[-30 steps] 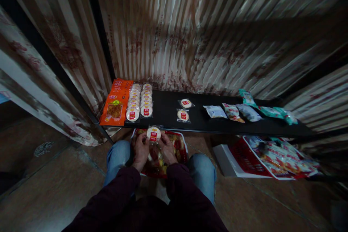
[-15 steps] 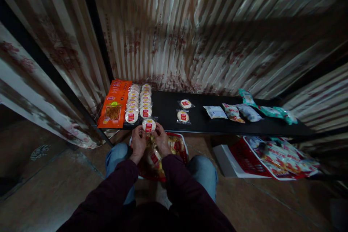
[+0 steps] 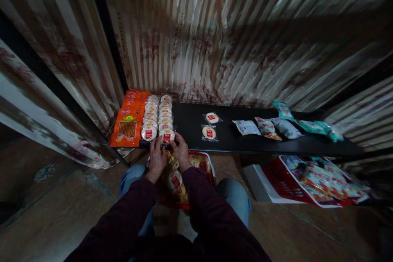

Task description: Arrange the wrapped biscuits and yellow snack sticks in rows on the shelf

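A round white packaged cracker (image 3: pixel 167 135) lies at the front end of the second overlapping row on the black shelf (image 3: pixel 190 131). My left hand (image 3: pixel 157 157) pinches its left edge, and my right hand (image 3: pixel 181 151) grips its right edge. Left of it runs another row of wrapped crackers (image 3: pixel 149 131), beside flat orange packets (image 3: pixel 127 125). Two separate crackers (image 3: pixel 209 132) lie further right on the shelf. Below my hands, between my knees, a red basket with a white rim (image 3: pixel 211 168) holds more wrapped snacks.
White and red snack bags (image 3: pixel 267 127) and green bags (image 3: pixel 319 127) lie along the shelf's right part. A second red basket (image 3: pixel 281 182) full of packets stands below right, by a white box (image 3: pixel 257 182). Patterned curtains (image 3: pixel 199 41) hang behind, with dark frame posts (image 3: pixel 106 24).
Both hands have moved slightly forward with the cracker, which has come down from in front of the shelf edge onto the front of the second row. The view has shifted slightly.
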A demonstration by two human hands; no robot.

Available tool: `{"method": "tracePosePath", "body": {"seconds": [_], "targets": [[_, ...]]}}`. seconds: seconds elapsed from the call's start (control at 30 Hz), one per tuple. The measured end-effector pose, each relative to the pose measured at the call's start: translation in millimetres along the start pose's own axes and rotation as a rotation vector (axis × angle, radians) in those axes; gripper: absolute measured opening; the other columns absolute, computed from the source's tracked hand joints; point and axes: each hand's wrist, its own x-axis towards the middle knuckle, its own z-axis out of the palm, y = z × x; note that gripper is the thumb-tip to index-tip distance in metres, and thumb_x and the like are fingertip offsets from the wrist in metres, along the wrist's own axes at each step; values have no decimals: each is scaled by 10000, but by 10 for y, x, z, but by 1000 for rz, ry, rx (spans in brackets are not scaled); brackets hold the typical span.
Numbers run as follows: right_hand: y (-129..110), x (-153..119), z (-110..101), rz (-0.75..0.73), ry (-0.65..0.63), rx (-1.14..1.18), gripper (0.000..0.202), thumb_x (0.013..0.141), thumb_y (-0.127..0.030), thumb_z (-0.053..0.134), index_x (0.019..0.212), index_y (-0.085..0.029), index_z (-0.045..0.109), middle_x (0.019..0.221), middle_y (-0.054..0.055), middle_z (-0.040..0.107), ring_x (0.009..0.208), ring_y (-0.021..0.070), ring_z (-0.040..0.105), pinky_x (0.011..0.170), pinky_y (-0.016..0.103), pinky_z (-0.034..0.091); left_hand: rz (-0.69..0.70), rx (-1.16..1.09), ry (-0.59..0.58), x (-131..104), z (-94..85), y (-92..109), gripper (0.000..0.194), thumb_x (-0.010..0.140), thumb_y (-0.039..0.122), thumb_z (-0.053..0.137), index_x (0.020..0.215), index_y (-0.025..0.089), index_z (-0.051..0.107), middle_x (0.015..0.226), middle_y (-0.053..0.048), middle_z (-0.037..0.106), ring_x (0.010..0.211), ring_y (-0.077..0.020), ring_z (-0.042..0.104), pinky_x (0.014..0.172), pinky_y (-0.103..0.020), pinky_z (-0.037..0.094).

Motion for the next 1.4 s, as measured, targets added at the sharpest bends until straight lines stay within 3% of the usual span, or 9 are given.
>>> {"method": "tracePosePath", "body": {"seconds": [0.33,0.53,0.93,1.13,1.4], "targets": [[-38,39,39,-76,6,-180,417,769,-190,541,1182,-196,604,1091,70,681,932,177,643,884,331,516,124,103,22,26,53,-120,467,859,114,432,1319,179,481,1272,-136,469,1221,-245,465,1052,-461,424],[-72,45,49,-102,34,-345,411,788,-195,538,1193,-172,603,1114,98,671,979,209,617,921,374,485,169,159,2,43,87,-159,487,849,99,430,1329,165,477,1299,-157,456,1250,-270,435,1059,-496,402],[-129,-3,78,-130,55,-509,413,818,-188,512,1221,-126,580,1149,141,642,1055,238,561,956,395,449,280,237,-42,22,104,-125,503,819,44,434,1302,169,502,1409,-156,409,1347,-286,337,1072,-501,401],[-172,28,98,-120,55,-536,509,810,-250,558,1297,-106,522,1255,143,604,1148,245,528,1010,384,417,278,241,-28,12,132,-131,526,789,6,443,1286,161,515,1407,-158,414,1348,-284,330,1074,-500,402],[-101,77,129,-136,57,-566,440,845,-254,495,1260,-121,557,1228,146,622,1133,248,542,1016,406,399,270,248,-50,38,139,-114,555,789,9,440,1323,151,490,1395,-169,420,1333,-293,343,1074,-509,398]]}}
